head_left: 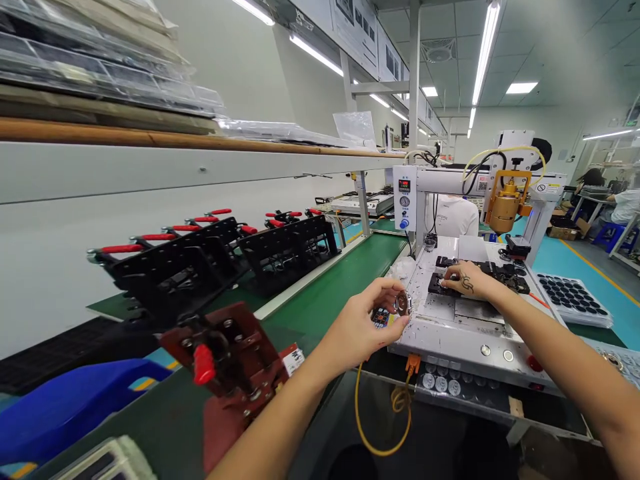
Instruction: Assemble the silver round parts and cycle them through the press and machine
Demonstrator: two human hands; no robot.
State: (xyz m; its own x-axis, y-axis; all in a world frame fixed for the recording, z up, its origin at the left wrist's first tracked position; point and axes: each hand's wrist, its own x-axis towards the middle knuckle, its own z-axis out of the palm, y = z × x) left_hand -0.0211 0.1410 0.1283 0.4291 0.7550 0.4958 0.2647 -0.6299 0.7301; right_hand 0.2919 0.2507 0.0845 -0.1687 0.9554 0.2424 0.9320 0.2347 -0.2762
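Note:
My left hand [367,320] is closed in a pinch on a small round metallic part [401,303], held just off the left edge of the white machine bed [450,327]. A small dark circuit piece shows under its fingers. My right hand [465,280] rests fingers-down on a black fixture [440,285] lying on the bed, pressing or gripping a piece there; what lies under the fingertips is hidden. A second black fixture [505,273] lies just beyond that hand.
A green conveyor belt [330,293] runs on the left with black clamp jigs [180,267] and a dark red clamp fixture [225,360]. A dispensing machine with a yellow head [507,200] stands behind the bed. A tray of dark round parts [573,297] is at right. An orange cable [385,427] hangs below.

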